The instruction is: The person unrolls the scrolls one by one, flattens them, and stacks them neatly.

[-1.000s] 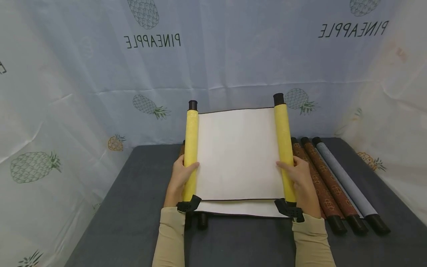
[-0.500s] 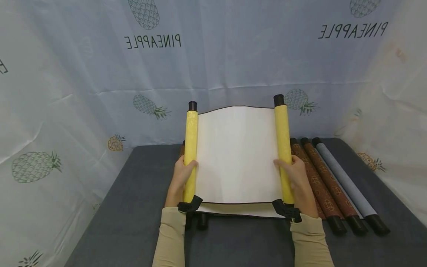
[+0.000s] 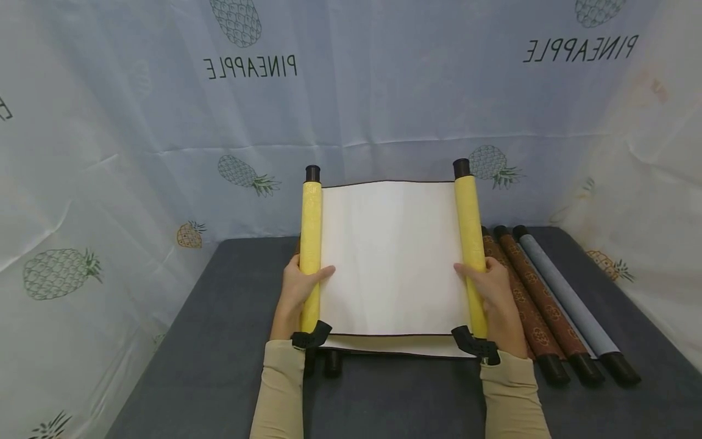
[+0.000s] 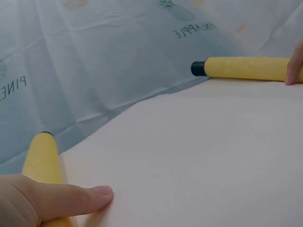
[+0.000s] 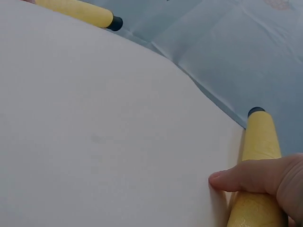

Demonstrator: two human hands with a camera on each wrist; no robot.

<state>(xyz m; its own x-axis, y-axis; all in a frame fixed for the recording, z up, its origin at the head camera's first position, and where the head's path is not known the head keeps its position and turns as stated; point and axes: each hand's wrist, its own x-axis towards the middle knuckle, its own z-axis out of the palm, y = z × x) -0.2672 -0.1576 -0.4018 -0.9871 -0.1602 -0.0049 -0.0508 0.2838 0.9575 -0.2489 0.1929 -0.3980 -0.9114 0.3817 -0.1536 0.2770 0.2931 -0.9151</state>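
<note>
A scroll with blank white paper (image 3: 389, 256) is held partly unrolled above the table. Its left yellow roll (image 3: 311, 225) is gripped by my left hand (image 3: 297, 286), the thumb lying over the paper's edge. On the other side my right hand (image 3: 495, 292) grips the right yellow roll (image 3: 468, 213), thumb also on the paper. Black knobs cap both rolls at the top. In the left wrist view the left thumb (image 4: 78, 198) crosses its roll; the right wrist view shows the right thumb (image 5: 246, 176) likewise. The fingers behind the rolls are hidden.
Under the held scroll, another white sheet (image 3: 384, 346) shows its lower edge, with dark knobs (image 3: 333, 364) at its left. Two brown patterned rolls (image 3: 540, 292) and a grey roll (image 3: 570, 292) lie at the right of the dark table (image 3: 219, 366). Pineapple-printed curtains (image 3: 378, 91) surround it.
Half a second ago the rolls came slightly closer and the paper bulged at the top. Now they are a little farther apart and the top edge is flatter. Both hands keep their hold.
</note>
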